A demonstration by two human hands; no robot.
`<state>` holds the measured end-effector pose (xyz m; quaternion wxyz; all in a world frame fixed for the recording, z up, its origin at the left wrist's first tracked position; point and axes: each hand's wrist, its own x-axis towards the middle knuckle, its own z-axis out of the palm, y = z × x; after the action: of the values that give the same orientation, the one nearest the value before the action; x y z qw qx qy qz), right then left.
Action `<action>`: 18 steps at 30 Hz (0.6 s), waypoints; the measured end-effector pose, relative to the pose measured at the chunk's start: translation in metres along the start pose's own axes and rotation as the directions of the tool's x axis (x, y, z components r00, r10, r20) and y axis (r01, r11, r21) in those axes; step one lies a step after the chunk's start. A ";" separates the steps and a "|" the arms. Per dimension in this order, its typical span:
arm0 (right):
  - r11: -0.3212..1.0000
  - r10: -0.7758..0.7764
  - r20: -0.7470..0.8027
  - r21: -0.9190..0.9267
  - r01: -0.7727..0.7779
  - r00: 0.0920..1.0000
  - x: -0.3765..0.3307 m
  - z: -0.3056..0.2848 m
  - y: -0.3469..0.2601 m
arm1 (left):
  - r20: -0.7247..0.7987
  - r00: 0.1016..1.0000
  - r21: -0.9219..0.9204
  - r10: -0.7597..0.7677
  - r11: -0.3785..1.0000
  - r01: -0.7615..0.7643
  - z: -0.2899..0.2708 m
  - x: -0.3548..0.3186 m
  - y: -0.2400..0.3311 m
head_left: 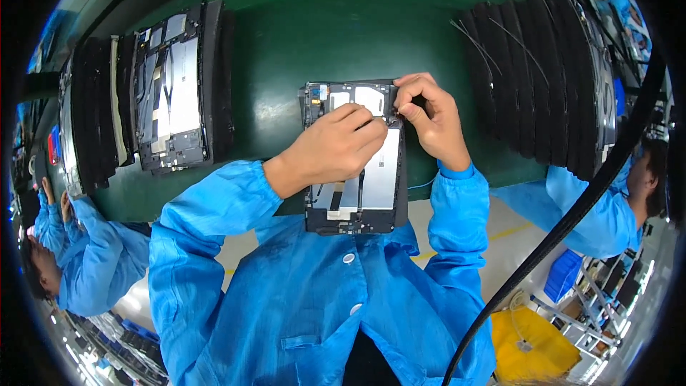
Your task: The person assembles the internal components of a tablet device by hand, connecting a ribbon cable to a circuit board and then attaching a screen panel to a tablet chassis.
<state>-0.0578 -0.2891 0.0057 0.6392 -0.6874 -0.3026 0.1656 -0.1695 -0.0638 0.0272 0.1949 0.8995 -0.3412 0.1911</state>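
An opened tablet (386,179) lies in front of me at the table's near edge, its silver plates, dark boards and flat cables exposed. A dark flat layer shows under its right side. My left hand (336,144) reaches across the tablet, fingers curled and closed near its upper right part. At the upper right corner, my right hand (436,118) has thumb and forefinger bent into a pinch against the edge. What either hand's fingertips hold is too small or hidden to make out.
On the green table (343,36), a row of black padded sleeves with opened tablets (171,93) stands at left. Another row of black sleeves (529,78) with loose thin wires stands at right. A black cable (564,221) crosses the right side. Co-workers in blue (600,207) sit on both sides.
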 end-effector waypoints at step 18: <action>0.857 -0.172 0.055 -0.484 0.177 0.984 0.025 0.001 0.009 | -0.049 0.996 -0.038 0.070 0.997 -0.072 0.004 0.007 -0.001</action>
<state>-0.0374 -0.2722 0.0011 0.4565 -0.7949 -0.3986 0.0288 -0.1629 -0.0684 0.0270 0.2138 0.8780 -0.3720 0.2124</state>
